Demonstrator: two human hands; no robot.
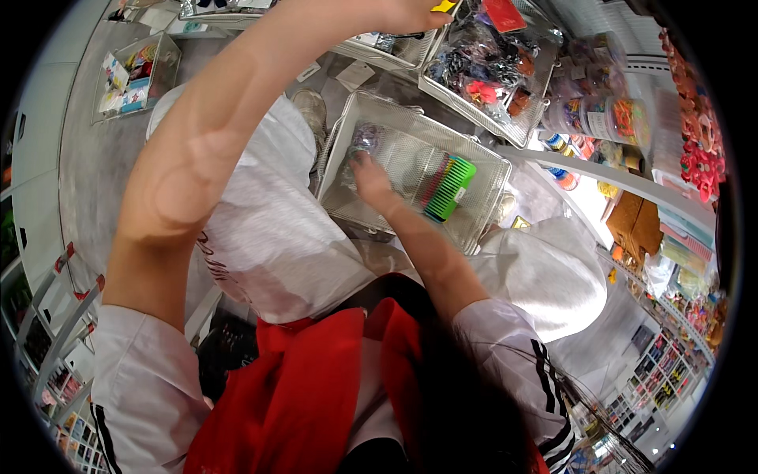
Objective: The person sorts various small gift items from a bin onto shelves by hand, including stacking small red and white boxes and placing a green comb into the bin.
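Note:
Before me a white wire-mesh basket stands on the floor between my knees. Inside it my right hand reaches down, fingertips at a clear plastic-wrapped item in the far left corner; whether they grip it is unclear. A row of wide-tooth combs, green at the front with other colours behind, lies along the basket's right side. My left arm stretches across to the top edge, where my left hand is partly cut off. Something yellow shows at its fingers, and its hold cannot be made out.
Another mesh basket at upper right holds bagged hair accessories and a red card. Clear jars of colourful bands line a shelf edge on the right. A transparent bin of small packages sits at left.

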